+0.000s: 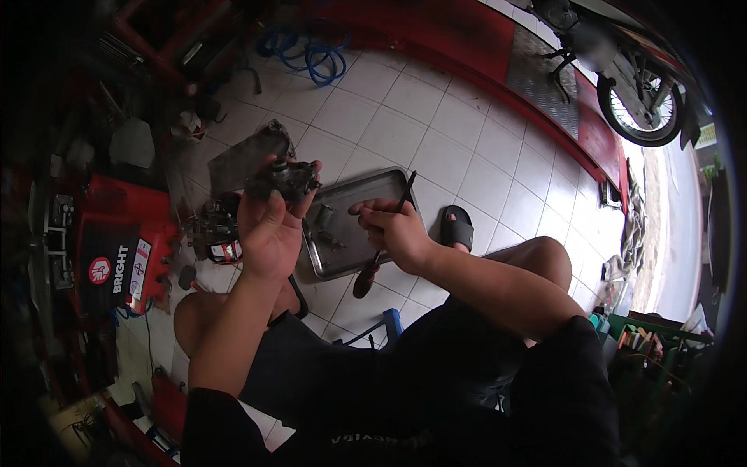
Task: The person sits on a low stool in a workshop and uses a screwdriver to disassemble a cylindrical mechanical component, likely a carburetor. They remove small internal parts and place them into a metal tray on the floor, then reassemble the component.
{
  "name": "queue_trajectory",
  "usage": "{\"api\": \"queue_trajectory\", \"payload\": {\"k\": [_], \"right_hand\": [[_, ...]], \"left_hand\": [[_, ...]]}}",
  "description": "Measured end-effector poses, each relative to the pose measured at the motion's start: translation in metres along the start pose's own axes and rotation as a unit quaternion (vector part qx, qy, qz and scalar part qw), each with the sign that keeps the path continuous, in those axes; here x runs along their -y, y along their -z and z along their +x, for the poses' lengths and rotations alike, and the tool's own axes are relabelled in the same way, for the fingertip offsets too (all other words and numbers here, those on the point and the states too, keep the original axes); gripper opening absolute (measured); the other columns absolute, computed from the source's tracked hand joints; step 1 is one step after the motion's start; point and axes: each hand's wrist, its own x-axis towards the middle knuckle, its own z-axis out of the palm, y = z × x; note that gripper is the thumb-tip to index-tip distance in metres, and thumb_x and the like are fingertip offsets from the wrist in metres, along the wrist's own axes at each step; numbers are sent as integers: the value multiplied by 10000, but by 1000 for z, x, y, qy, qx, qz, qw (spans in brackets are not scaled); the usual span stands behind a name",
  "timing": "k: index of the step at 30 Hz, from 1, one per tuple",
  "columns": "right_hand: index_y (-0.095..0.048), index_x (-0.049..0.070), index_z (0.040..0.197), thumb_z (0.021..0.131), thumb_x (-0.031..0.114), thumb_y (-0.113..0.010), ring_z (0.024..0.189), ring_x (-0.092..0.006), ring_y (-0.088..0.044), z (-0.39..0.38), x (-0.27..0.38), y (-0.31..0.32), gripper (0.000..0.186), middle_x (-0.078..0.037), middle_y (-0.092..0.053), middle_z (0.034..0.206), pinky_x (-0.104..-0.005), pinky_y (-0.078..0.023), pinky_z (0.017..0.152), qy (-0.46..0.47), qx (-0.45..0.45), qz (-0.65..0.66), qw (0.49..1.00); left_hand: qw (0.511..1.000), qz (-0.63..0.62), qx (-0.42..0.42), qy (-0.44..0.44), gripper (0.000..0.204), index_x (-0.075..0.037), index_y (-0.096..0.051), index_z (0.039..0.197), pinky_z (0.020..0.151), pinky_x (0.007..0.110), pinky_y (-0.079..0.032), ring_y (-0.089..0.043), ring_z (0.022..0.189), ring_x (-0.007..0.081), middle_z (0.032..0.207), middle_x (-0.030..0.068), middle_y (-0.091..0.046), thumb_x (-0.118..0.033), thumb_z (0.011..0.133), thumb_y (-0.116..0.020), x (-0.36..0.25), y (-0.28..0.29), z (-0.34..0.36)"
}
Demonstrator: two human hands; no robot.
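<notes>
My left hand (271, 237) is raised palm up, its fingers curled round a dark metal part that looks like a carburetor (292, 181). The thumb presses against its near side. To the right, my right hand (398, 235) is closed round the shaft of a screwdriver (364, 282). Its reddish-brown handle hangs below the hand and the dark shaft sticks out above, pointing up and away. The two hands are apart, and the screwdriver does not touch the dark part. Beneath them a shallow metal tray (359, 254) lies on the floor with a few small metal pieces (327, 226) in it.
Beyond my left hand lies a dark grey casing (237, 162). A red machine (159, 204) and a hammer (189, 277) are at the left. Blue hose (319, 64) coils on the tiles. Far right, a motorcycle (642, 101) stands by a red platform (467, 58).
</notes>
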Motion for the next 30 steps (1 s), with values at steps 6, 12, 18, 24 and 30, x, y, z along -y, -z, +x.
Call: {"api": "queue_trajectory", "payload": {"k": [6,12,18,24,30], "right_hand": [[-738,63,1134,870,162,-621,966,-205,-712,123,-120,63,306,-73,-775,982,-341,-557,862,-160,-82,-440,880],[-705,-50,995,812,168,-697,759,-270,-734,178,-258,86,285,-159,-744,894,-383,-591,669,-230,-231,-413,850],[-614,-5,884,848,214,-717,539,-208,-551,198,-331,124,245,-86,-580,712,-365,-436,471,-230,-295,-215,902],[-508,76,781,858,229,-728,443,-145,-408,193,-284,148,278,-10,-424,600,-334,-329,407,-248,-333,-236,879],[-576,47,826,864,209,-667,476,-156,-438,187,-272,135,190,-46,-540,665,-334,-368,422,-253,-247,-217,910]], "left_hand": [[994,-91,-39,44,379,53,-549,1295,1178,453,-415,-520,1324,419,1274,176,-636,-188,1005,-590,-15,10,21],[986,-146,-68,31,274,50,-630,1164,1201,455,-381,-517,1324,427,1238,184,-658,-155,983,-620,-36,21,32],[985,-155,-70,30,278,56,-634,1154,1202,458,-377,-518,1316,438,1227,167,-657,-159,978,-626,-38,15,34],[986,-140,-88,30,294,60,-630,1161,1200,463,-382,-525,1307,441,1218,166,-659,-168,976,-626,-40,22,27],[987,-128,-85,37,296,58,-631,1163,1193,467,-392,-529,1304,438,1212,168,-663,-169,973,-630,-33,20,31]]}}
